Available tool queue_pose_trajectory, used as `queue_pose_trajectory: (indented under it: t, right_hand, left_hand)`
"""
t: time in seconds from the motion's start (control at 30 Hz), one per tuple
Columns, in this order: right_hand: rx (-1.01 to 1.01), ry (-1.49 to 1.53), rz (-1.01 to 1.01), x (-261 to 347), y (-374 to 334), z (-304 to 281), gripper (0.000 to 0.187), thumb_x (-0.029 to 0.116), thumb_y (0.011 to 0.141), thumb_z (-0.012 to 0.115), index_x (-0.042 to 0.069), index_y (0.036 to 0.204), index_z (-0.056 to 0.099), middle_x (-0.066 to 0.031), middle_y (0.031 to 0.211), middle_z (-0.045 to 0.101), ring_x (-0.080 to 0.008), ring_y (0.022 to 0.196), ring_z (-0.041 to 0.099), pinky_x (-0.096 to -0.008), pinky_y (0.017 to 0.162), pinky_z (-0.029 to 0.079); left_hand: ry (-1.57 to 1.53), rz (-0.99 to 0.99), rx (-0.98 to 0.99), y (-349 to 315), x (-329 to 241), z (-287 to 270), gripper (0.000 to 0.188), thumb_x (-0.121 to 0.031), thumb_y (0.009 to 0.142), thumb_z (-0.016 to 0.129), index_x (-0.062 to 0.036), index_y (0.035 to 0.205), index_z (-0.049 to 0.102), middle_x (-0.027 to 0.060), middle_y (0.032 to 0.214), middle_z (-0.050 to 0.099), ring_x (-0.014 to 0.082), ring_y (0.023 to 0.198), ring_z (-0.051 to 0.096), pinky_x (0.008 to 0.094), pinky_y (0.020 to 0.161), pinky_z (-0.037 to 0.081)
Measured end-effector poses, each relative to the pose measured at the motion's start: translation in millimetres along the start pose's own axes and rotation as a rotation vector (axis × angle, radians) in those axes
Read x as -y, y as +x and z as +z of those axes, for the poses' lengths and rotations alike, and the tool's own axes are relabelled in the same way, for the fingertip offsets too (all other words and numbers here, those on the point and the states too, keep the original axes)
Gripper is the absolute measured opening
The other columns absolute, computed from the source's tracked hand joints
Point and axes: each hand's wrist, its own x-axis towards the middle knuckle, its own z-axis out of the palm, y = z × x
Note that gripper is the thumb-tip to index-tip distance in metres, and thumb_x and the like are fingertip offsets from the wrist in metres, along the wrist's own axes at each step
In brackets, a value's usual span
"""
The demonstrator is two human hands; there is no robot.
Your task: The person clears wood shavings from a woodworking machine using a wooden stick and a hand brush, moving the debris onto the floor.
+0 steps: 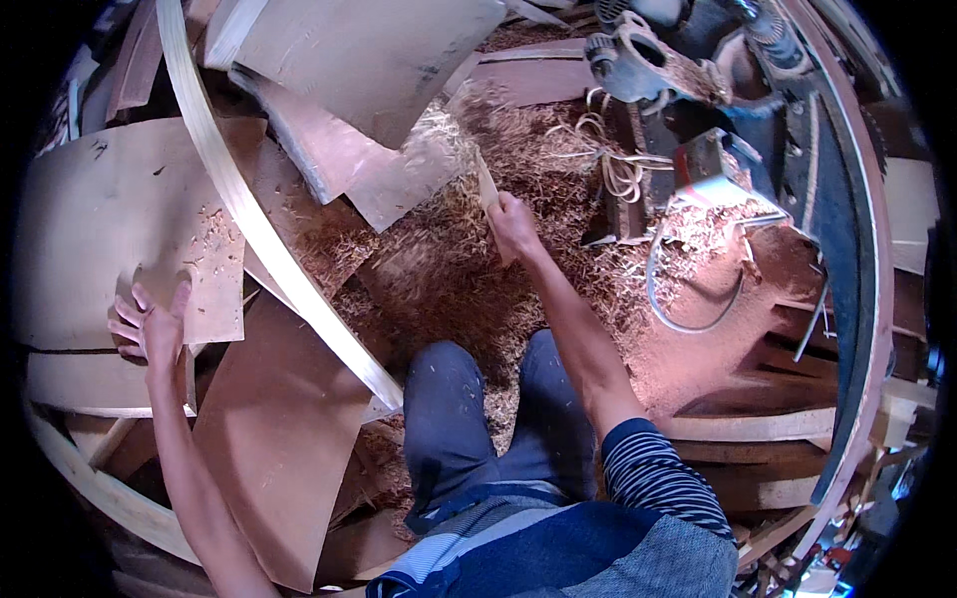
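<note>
My right hand (513,227) is closed around a thin, pale piece of wood (486,184), whose narrow end points up and away over the shavings. How far the piece runs below my fist is partly hidden. On the left, my left hand (152,324) lies with its fingers spread on a broad, flat wooden board (130,229), close to the board's near edge. A few shavings are scattered on that board, beyond my fingers. Another wooden board (100,384) sits just below it, nearest my left wrist.
A long pale wooden strip (254,234) slants between my hands. More sheets (359,60) are stacked at the far left. Shavings (439,269) cover the floor by my knees. To the right are a dusty metal machine (648,60), a coiled cord (620,169) and a long curved edge (867,249).
</note>
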Motion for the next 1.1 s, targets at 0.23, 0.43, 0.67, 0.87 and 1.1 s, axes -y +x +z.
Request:
queue_pose_trajectory:
  t: [0.23, 0.43, 0.67, 0.87, 1.1]
  right_hand:
    - [0.046, 0.471, 0.290, -47.3, -132.7, -48.7, 0.029, 0.016, 0.092, 0.054, -0.002, 0.114, 0.055, -0.0165, 0.083, 0.066, -0.0237, 0.070, 0.067, -0.0423, 0.061, 0.052]
    - [-0.116, -0.122, -0.050, -125.6, -267.8, -129.5, 0.020, 0.009, 0.094, 0.051, 0.004, 0.111, 0.060, -0.0138, 0.082, 0.064, -0.0254, 0.069, 0.066, -0.0412, 0.061, 0.053]
    - [-0.325, -0.509, 0.248, -222.9, -491.1, -203.1, 0.026, 0.012, 0.093, 0.050, 0.007, 0.112, 0.066, -0.0218, 0.098, 0.068, -0.0417, 0.094, 0.067, -0.0513, 0.079, 0.052]
    - [-0.398, -0.269, 0.571, -289.0, -596.3, -171.8, 0.021, 0.023, 0.093, 0.051, 0.010, 0.100, 0.066, -0.0182, 0.090, 0.068, -0.0376, 0.087, 0.069, -0.0515, 0.071, 0.054]
    - [-0.511, -0.258, 0.564, -341.6, -601.4, -148.3, 0.019, 0.024, 0.089, 0.053, 0.010, 0.096, 0.064, -0.0192, 0.089, 0.067, -0.0412, 0.086, 0.066, -0.0536, 0.074, 0.052]
  left_hand:
    - [-0.015, -0.013, 0.070, -10.1, -10.8, -18.9, 0.113, -0.085, 0.075, 0.055, -0.0184, 0.160, 0.021, 0.0209, 0.165, -0.004, 0.0522, 0.148, -0.013, 0.0765, 0.110, 0.002]
    - [-0.129, 0.023, -0.019, 22.7, 14.4, 22.2, 0.112, -0.090, 0.070, 0.054, -0.0278, 0.159, 0.025, 0.0207, 0.165, -0.002, 0.0501, 0.148, -0.010, 0.0760, 0.110, 0.002]
    - [0.098, -0.047, -0.035, -1.2, -11.0, -5.1, 0.108, -0.095, 0.070, 0.044, -0.0377, 0.159, 0.021, 0.0145, 0.166, 0.007, 0.0508, 0.149, -0.005, 0.0758, 0.111, 0.003]
    - [0.167, 0.015, 0.008, -8.8, -2.6, -20.0, 0.108, -0.091, 0.076, 0.044, -0.0332, 0.161, 0.013, 0.0171, 0.167, 0.001, 0.0462, 0.151, -0.007, 0.0747, 0.111, 0.002]
    - [0.169, 0.132, 0.066, -31.3, -4.0, -3.2, 0.101, -0.087, 0.082, 0.041, -0.0263, 0.160, 0.021, 0.0173, 0.166, 0.011, 0.0476, 0.150, 0.006, 0.0697, 0.114, 0.013]
